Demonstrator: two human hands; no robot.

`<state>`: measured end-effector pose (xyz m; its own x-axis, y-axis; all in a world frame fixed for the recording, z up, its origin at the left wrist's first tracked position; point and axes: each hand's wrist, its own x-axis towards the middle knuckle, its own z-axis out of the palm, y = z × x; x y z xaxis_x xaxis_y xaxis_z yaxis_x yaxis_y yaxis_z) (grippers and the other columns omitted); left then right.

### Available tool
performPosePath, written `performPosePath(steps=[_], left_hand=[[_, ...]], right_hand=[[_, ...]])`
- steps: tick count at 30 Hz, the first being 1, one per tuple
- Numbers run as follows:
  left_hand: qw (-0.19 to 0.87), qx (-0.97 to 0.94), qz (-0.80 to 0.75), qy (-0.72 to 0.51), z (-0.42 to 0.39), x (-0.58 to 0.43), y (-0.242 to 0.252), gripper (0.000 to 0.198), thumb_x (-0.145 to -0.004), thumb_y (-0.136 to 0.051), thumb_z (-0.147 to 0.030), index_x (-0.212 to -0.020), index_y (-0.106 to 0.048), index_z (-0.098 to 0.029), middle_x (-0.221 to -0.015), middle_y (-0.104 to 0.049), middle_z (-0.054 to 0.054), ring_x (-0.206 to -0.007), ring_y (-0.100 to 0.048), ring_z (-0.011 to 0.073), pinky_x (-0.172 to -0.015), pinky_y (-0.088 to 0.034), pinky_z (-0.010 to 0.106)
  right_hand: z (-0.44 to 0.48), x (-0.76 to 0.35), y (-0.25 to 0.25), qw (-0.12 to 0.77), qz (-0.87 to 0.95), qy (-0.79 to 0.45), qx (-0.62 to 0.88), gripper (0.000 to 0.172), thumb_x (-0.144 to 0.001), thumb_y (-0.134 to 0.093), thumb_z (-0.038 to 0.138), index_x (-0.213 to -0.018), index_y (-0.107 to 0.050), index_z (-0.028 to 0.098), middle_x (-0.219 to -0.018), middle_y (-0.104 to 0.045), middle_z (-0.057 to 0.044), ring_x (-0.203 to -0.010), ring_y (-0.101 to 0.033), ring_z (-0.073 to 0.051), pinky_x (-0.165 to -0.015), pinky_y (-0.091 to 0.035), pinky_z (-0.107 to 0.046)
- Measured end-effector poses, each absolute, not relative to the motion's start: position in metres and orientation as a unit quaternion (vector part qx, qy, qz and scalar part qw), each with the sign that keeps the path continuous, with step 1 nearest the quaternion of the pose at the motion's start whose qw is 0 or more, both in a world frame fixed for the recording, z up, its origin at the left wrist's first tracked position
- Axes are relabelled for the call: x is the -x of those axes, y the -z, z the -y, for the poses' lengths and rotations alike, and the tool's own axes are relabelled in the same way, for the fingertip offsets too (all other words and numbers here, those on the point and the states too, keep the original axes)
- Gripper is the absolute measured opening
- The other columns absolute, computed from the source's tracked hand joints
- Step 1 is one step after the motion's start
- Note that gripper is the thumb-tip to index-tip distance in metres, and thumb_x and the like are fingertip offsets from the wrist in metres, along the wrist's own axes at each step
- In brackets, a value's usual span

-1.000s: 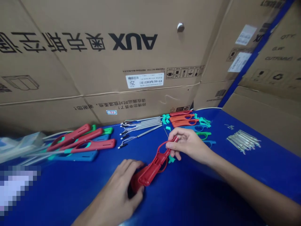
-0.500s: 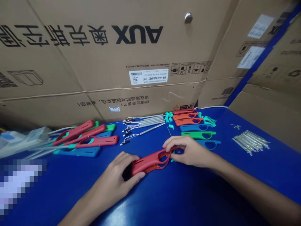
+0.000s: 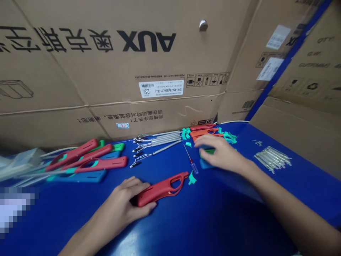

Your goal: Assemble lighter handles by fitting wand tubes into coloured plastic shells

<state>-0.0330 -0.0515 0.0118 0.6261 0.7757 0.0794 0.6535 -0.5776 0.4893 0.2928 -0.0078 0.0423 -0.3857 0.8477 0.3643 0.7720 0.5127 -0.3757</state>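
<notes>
My left hand [image 3: 125, 199] is closed around the rear end of a red lighter casing [image 3: 162, 190], gripping it between thumb and fingers just over the table. An orange-red edge shows beneath its finger loop. Hovering above the row of coloured casings is my right hand [image 3: 221, 151], its thumb and fingers apart with nothing seen between them. It partly hides a green casing [image 3: 208, 151], a blue casing [image 3: 206, 164] and an orange casing [image 3: 204, 133]. Between the hands lie a small screwdriver [image 3: 194, 166] and a teal trigger piece [image 3: 191, 177].
Metal lighter tubes with wires [image 3: 166, 138] lie at the back, beside teal pieces [image 3: 185, 133]. Long-nosed lighters [image 3: 101, 163] are piled at left. A bundle of silvery rods [image 3: 273, 159] rests at right. Cardboard [image 3: 149, 64] walls the blue table [image 3: 226, 220].
My right hand has let go of the red casing's front end and moved right and back, over the row of casings. The screwdriver and teal trigger piece now show more fully.
</notes>
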Motion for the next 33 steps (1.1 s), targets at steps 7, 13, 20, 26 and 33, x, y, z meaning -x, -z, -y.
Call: performPosePath(steps=[7, 13, 20, 26, 33], left_hand=[[0.203, -0.878, -0.387, -0.197, 0.046, 0.041, -0.007, 0.029, -0.09, -0.06, -0.039, -0.113, -0.065, -0.023, -0.092, -0.066, 0.003, -0.08, -0.059, 0.0177, -0.071, -0.049, 0.028], [0.188, -0.874, -0.397, -0.207, 0.043, 0.041, -0.006, 0.031, -0.089, -0.061, -0.04, -0.115, -0.065, -0.023, -0.096, -0.064, 0.004, -0.084, -0.062, 0.0177, -0.077, -0.051, 0.027], [0.214, -0.864, -0.415, -0.187, 0.043, 0.041, -0.011, 0.028, -0.09, -0.059, -0.041, -0.111, -0.065, -0.024, -0.093, -0.062, 0.002, -0.081, -0.061, 0.0163, -0.074, -0.051, 0.025], [0.233, -0.858, -0.425, -0.17, 0.046, 0.038, -0.016, 0.03, -0.091, -0.056, -0.044, -0.111, -0.065, -0.024, -0.096, -0.062, 0.003, -0.087, -0.06, 0.0183, -0.08, -0.05, 0.028], [0.202, -0.837, -0.456, -0.228, 0.048, 0.039, -0.013, 0.03, -0.095, -0.05, -0.04, -0.116, -0.063, -0.023, -0.102, -0.065, 0.005, -0.097, -0.057, 0.0218, -0.09, -0.047, 0.037]], right_hand=[[-0.047, -0.347, -0.041, 0.15, 0.801, -0.049, 0.578, 0.02, -0.083, -0.053, 0.011, -0.093, -0.07, 0.017, -0.101, -0.072, -0.011, -0.094, -0.065, -0.025, -0.087, -0.049, -0.038], [-0.072, -0.348, -0.051, 0.026, 0.814, -0.1, 0.571, 0.031, -0.071, -0.07, 0.015, -0.101, -0.07, 0.019, -0.101, -0.073, -0.008, -0.089, -0.067, -0.024, -0.076, -0.05, -0.031], [-0.075, -0.349, -0.055, 0.007, 0.835, -0.116, 0.538, 0.02, -0.08, -0.06, 0.02, -0.097, -0.069, 0.017, -0.09, -0.071, -0.009, -0.079, -0.064, -0.024, -0.068, -0.044, -0.031], [-0.025, -0.314, -0.09, 0.059, 0.85, -0.12, 0.51, 0.021, -0.086, -0.054, 0.028, -0.103, -0.061, 0.019, -0.085, -0.067, -0.004, -0.066, -0.059, -0.018, -0.057, -0.04, -0.027], [0.082, -0.241, -0.073, 0.067, 0.92, -0.177, 0.344, 0.021, -0.093, -0.053, 0.027, -0.113, -0.058, 0.026, -0.102, -0.067, -0.004, -0.086, -0.064, -0.018, -0.075, -0.05, -0.026]])
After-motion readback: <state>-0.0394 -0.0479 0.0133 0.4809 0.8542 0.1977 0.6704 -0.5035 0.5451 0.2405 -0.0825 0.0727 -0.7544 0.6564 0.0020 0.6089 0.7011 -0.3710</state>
